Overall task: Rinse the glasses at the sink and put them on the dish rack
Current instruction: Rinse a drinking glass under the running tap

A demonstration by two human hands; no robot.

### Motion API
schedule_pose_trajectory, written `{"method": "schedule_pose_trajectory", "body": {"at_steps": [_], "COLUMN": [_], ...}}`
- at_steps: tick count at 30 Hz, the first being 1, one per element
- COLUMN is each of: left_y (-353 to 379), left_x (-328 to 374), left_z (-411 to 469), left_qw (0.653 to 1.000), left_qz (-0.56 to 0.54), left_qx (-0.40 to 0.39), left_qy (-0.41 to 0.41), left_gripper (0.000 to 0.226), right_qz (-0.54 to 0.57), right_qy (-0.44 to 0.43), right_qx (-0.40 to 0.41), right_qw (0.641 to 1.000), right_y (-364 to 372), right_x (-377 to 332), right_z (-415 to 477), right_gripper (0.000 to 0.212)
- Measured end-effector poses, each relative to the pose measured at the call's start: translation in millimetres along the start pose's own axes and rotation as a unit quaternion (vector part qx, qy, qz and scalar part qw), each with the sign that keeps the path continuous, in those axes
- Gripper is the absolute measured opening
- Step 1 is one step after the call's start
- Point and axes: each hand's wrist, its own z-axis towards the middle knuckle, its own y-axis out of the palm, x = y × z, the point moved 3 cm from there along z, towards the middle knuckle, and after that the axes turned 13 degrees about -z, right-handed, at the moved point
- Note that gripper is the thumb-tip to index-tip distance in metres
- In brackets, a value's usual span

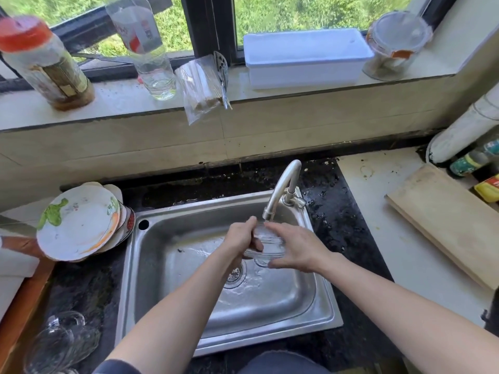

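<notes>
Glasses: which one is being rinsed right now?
The glass held between the left hand and right hand under the running faucet, over the sink. The other glasses lie on the dark counter at lower left, untouched.

clear glass (267, 242) | tilted over sink (167, 228) | (other glasses (62, 341) beside sink, left)
</notes>
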Motion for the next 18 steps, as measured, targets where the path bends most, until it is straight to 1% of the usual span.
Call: {"method": "schedule_pose_trajectory", "body": {"at_steps": [1, 2, 3, 4, 5, 6, 7, 8, 10, 11, 12, 13, 15, 16, 17, 18], "left_y": [2, 4, 6, 10, 13, 17, 19, 18, 12, 7, 4, 4, 11, 15, 16, 15], "left_x": [-1, -2, -2, -2, -3, -5, -8, -9, -6, -4, -2, 0, 1, -2, -6, -9], "left_z": [1, 2, 1, -2, -5, -8, -10, -10, -5, -2, 0, -2, -9, -13, -15, -14], "left_qw": [0.999, 0.997, 0.995, 0.993, 0.992, 0.992, 0.992, 0.992, 0.992, 0.991, 0.988, 0.988, 0.989, 0.989, 0.989, 0.989], "left_qz": [-0.026, -0.054, -0.083, -0.105, -0.114, -0.114, -0.109, -0.101, -0.083, -0.079, -0.082, -0.088, -0.075, -0.07, -0.071, -0.076], "left_qx": [0.028, 0.046, 0.053, 0.048, 0.035, 0.017, 0.006, 0.011, 0.061, 0.09, 0.105, 0.103, 0.065, 0.045, 0.039, 0.051], "left_qy": [0.01, 0.02, 0.028, 0.034, 0.041, 0.053, 0.066, 0.073, 0.068, 0.067, 0.071, 0.08, 0.107, 0.121, 0.127, 0.114], "left_gripper": [0.042, 0.045, 0.046, 0.044, 0.041, 0.036, 0.032, 0.029, 0.033, 0.041, 0.048, 0.05, 0.047, 0.042, 0.037, 0.034], "right_qz": [0.076, 0.186, 0.299, 0.38, 0.414, 0.41, 0.38, 0.339, 0.282, 0.27, 0.272, 0.3, 0.409, 0.435, 0.41, 0.349], "right_qy": [0.024, 0.06, 0.105, 0.16, 0.213, 0.259, 0.286, 0.286, 0.217, 0.178, 0.159, 0.176, 0.275, 0.307, 0.308, 0.287], "right_qx": [0.01, 0.024, 0.043, 0.065, 0.089, 0.113, 0.136, 0.155, 0.189, 0.195, 0.19, 0.181, 0.129, 0.105, 0.109, 0.134], "right_qw": [0.997, 0.98, 0.948, 0.909, 0.881, 0.867, 0.869, 0.883, 0.915, 0.926, 0.93, 0.92, 0.861, 0.84, 0.852, 0.882], "right_y": [-1, -1, -1, 0, 1, 0, 0, 2, 5, 9, 15, 18, 18, 16, 15, 15], "right_x": [2, 5, 7, 10, 12, 13, 12, 10, 1, -3, -4, -2, 5, 6, 8, 8], "right_z": [-1, -1, -1, 1, 3, 5, 6, 6, 4, 4, 5, 7, 13, 15, 17, 17], "right_gripper": [0.088, 0.079, 0.064, 0.049, 0.037, 0.034, 0.034, 0.034, 0.028, 0.027, 0.029, 0.033, 0.035, 0.036, 0.038, 0.037]}}
